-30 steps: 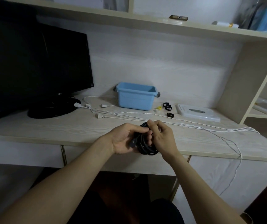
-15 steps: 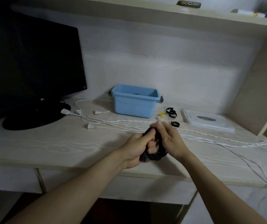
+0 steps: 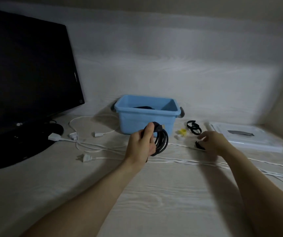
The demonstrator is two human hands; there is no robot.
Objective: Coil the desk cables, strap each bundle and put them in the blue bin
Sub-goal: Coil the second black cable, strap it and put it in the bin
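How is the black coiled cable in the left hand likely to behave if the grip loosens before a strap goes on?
The black coiled cable would probably spring open, since no strap shows around its loops and only the left hand holds them together. It looks fairly stiff, as the loops keep a round shape. It seems light, being carried single-handed.

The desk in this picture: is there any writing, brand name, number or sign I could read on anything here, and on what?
No text can be read.
Black monitor: a small mark at its lower right corner, too small to read.
Flat white plastic box: a dark label on its lid, blurred, unreadable.
Light blue plastic bin: no writing visible.
Coiled black cable: no writing visible.
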